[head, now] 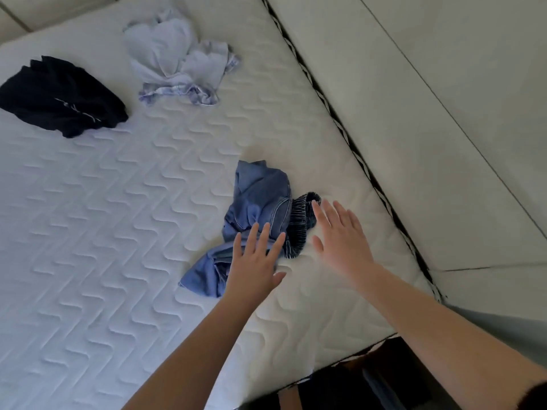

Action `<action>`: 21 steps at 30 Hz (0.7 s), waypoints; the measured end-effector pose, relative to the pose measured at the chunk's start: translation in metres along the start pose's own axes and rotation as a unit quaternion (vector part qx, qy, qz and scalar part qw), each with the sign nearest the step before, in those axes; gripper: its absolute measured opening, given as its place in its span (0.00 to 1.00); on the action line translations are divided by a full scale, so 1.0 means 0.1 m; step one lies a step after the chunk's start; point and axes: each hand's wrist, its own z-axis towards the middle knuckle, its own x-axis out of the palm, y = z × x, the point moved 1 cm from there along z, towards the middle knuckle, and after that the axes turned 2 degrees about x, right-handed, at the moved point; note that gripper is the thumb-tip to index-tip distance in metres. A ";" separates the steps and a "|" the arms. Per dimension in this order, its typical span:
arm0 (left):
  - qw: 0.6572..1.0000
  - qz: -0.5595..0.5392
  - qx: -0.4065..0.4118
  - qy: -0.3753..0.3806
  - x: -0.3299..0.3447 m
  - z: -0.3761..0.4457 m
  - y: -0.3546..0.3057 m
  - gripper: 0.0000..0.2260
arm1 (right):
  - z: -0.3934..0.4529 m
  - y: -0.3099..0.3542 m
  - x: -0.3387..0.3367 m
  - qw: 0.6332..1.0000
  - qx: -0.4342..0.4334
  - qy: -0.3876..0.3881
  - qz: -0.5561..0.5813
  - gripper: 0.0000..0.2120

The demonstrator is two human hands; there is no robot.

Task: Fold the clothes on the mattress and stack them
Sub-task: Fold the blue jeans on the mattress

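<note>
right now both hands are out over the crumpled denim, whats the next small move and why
Probably lower both open hands, the left hand and right hand, and grip the denim garment: it lies crumpled and unfolded on the mattress, and neither hand holds anything.

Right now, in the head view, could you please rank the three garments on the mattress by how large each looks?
1. Blue denim garment, though it lies nearest the camera, which flatters it.
2. and 3. Pale blue garment and black garment look too alike to rank; both are crumpled and farther away.
</note>
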 end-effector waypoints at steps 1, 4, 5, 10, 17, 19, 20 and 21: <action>1.000 -0.003 -0.006 0.014 0.09 0.12 -0.03 0.36 | 0.11 -0.05 0.09 1.000 -0.003 0.008 -0.002 0.34; 0.999 -0.016 -0.015 0.046 0.34 0.38 -0.10 0.36 | 0.38 -0.15 0.36 0.999 -0.017 0.033 -0.003 0.35; 0.998 -0.022 -0.015 0.056 0.42 0.47 -0.13 0.36 | 0.48 -0.19 0.45 0.999 -0.020 0.041 -0.002 0.35; 0.997 -0.025 0.016 0.075 0.75 0.90 -0.22 0.35 | 1.03 -0.31 0.86 0.998 -0.033 0.047 0.003 0.33; 0.988 -0.002 -0.070 0.136 0.99 1.12 -0.10 0.28 | 1.59 -0.41 1.31 0.994 -0.058 0.091 0.028 0.34; 0.988 -0.020 -0.087 0.123 1.02 1.12 -0.08 0.24 | 1.66 -0.43 1.39 0.993 -0.059 0.095 0.025 0.33; 0.987 -0.034 -0.096 0.122 1.03 1.12 -0.07 0.23 | 1.68 -0.44 1.41 0.994 -0.052 0.094 0.023 0.32; 0.986 -0.051 -0.106 0.120 1.05 1.10 -0.06 0.23 | 1.71 -0.45 1.44 0.995 -0.044 0.093 0.018 0.32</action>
